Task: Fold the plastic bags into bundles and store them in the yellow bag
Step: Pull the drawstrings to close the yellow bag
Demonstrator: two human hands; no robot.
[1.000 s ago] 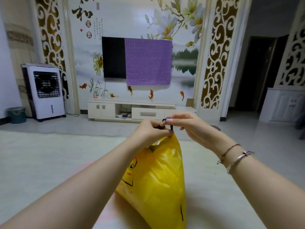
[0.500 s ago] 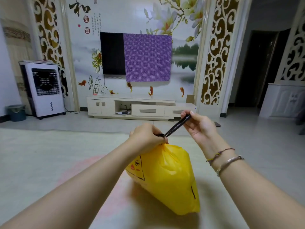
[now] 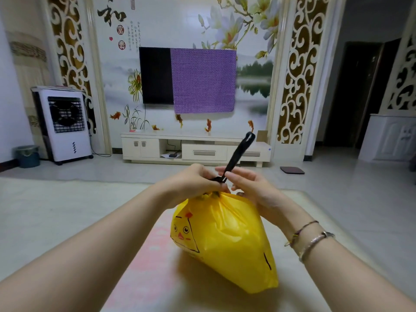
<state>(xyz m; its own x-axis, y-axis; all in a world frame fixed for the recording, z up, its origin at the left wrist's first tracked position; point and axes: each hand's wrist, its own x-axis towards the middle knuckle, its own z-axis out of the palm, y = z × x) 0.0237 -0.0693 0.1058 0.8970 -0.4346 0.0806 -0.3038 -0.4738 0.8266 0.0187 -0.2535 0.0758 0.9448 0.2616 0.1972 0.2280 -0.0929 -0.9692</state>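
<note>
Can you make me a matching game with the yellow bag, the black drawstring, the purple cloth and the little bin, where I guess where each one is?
Things:
1. yellow bag
2. black drawstring
3. purple cloth
4. teal bin

Places:
A. hanging over part of the TV
B. on the floor at the far left, beside the air cooler
C. pinched in the right hand, sticking up
D. on the pink mat, its neck bunched in the left hand

Pairs: 1-D, 2-C, 3-A, 4-B
</note>
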